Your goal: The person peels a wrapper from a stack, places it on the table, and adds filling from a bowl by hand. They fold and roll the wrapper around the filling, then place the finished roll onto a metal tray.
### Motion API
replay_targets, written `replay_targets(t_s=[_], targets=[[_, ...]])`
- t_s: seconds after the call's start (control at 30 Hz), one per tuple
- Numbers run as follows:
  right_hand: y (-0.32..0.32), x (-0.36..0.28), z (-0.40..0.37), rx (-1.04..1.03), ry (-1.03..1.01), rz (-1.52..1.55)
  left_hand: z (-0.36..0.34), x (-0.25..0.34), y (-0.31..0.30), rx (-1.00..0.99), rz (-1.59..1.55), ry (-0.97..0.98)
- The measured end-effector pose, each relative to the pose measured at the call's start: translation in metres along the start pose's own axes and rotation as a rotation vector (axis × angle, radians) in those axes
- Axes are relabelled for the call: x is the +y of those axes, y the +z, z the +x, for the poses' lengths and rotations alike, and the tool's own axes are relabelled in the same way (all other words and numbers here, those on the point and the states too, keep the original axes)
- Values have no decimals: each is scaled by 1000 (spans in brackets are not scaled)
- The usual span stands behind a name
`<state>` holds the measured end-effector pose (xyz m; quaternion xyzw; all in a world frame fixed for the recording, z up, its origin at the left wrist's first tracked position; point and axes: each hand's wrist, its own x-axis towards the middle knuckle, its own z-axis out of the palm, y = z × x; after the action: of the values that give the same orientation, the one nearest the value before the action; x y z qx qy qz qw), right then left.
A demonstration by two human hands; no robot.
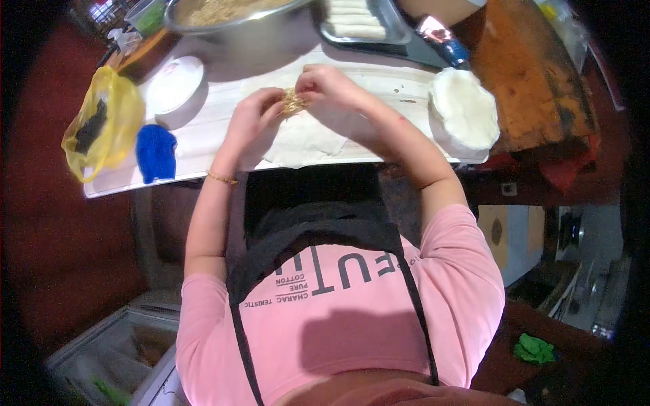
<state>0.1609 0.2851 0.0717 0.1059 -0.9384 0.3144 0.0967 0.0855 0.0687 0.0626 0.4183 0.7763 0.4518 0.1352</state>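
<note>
A thin pale wrapper (305, 141) lies flat near the front edge of the white board, with a small heap of shredded yellow-brown filling (294, 103) at its far end. My left hand (257, 110) closes its fingers on the left side of the heap. From the right, my right hand (330, 88) has its fingers bent together against the same filling. Fingers of both hands partly cover the heap. A stack of round white wrappers (464, 109) sits at the board's right end.
Behind are a large metal bowl (181, 27) of filling and a metal tray (399, 30) holding several white rolls. Leftward are a white bowl (176, 84), a blue cloth (156, 153) and a yellow plastic bag (125, 101). A worn wooden block (538, 78) stands right.
</note>
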Motion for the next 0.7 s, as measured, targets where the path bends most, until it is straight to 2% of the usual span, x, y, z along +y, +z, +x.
replay_targets(t_s=[0.13, 0.17, 0.23, 0.27, 0.3, 0.37, 0.4, 0.43, 0.57, 0.63, 0.7], targets=[[-14, -1, 3, -39, 3, -71, 1, -18, 1, 34, -37, 72], [-13, 0, 2, -46, -7, -65, 0, -18, 3, 32, 33, 108], [-10, 5, -1, -2, -95, -13, -1, -16, 5, 34, 104, 138], [-4, 18, 0, -30, -199, -87, -1, -16, 7, 21, 118, 157], [-3, 14, -1, -31, -201, -87, 0, -17, 8, 5, 131, 178], [-1, -5, -10, -107, 25, 87, 0, -16, 9, 13, 142, 174], [-7, -26, -12, -117, 114, 137, -3, -7, 9, 14, 98, 112], [-6, -23, -12, -117, 113, 136, -4, -1, 8, 14, 54, 49], [-1, -8, -8, -117, 37, 162, -3, -1, 5, -14, 79, 9], [2, -3, -8, -96, -11, 126, -2, -8, 6, 21, 110, 113], [5, 1, -9, -65, 73, 276, -4, -9, 1, 29, 98, 108]])
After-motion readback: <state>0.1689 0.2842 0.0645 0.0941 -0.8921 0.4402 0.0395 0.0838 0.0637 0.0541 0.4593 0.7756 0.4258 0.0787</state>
